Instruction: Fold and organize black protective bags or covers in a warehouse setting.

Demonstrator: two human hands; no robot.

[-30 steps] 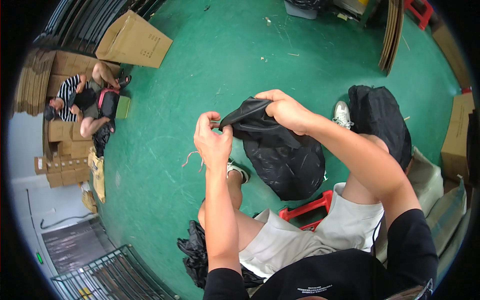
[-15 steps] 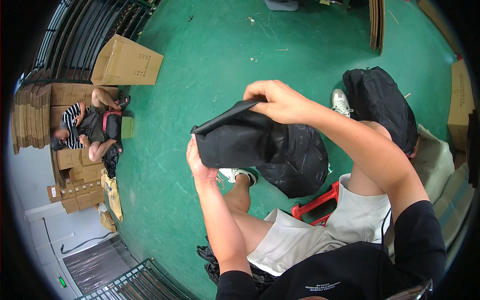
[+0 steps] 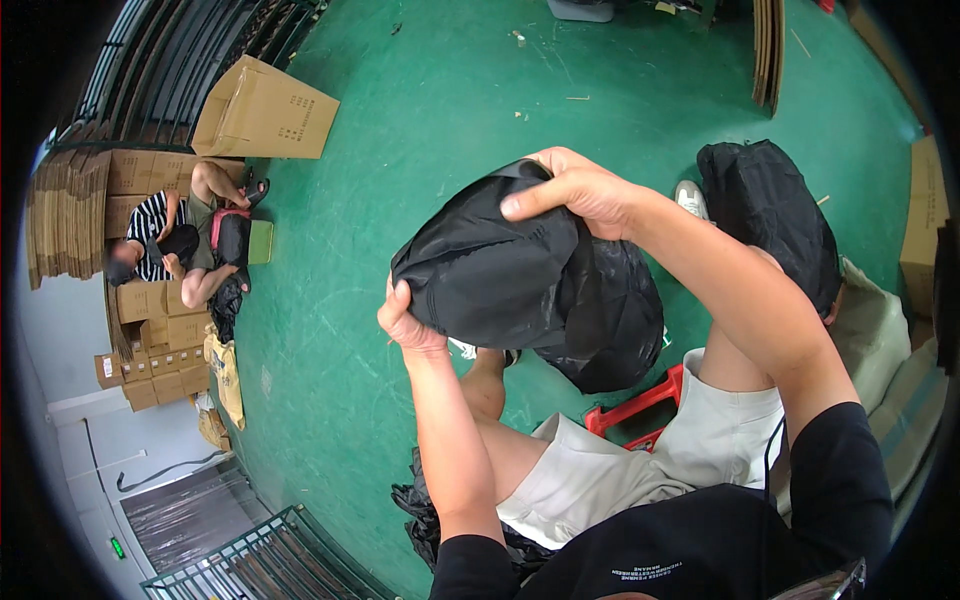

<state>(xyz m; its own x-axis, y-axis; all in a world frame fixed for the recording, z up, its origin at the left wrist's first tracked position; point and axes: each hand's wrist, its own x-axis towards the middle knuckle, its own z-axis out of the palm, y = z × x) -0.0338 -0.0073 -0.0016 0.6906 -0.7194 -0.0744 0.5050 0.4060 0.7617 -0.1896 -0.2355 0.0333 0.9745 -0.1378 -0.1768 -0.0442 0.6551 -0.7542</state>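
Held up in front of me is a black fabric piece (image 3: 490,285), rounded and pouch-like, with stitched seams. I cannot tell exactly what kind of article it is. My left hand (image 3: 412,322) grips its lower left edge, thumb over the cloth and the other fingers hidden behind. At the top right, my right hand (image 3: 585,192) is closed on the cloth, its thumb lying on the near side. A bulging black plastic bag (image 3: 625,325) stands on the floor below, partly covered by the fabric.
Another black bag (image 3: 768,220) lies to the right, beside pale sacks (image 3: 870,320). A red plastic stool (image 3: 635,405) is under me. Far left, a seated person (image 3: 160,235) handles black material near stacked cartons (image 3: 65,225) and an open cardboard box (image 3: 265,110).
The fabric's top has swung up and the piece looks fuller and rounder. My right hand has shifted slightly right and its thumb now lies over the cloth.
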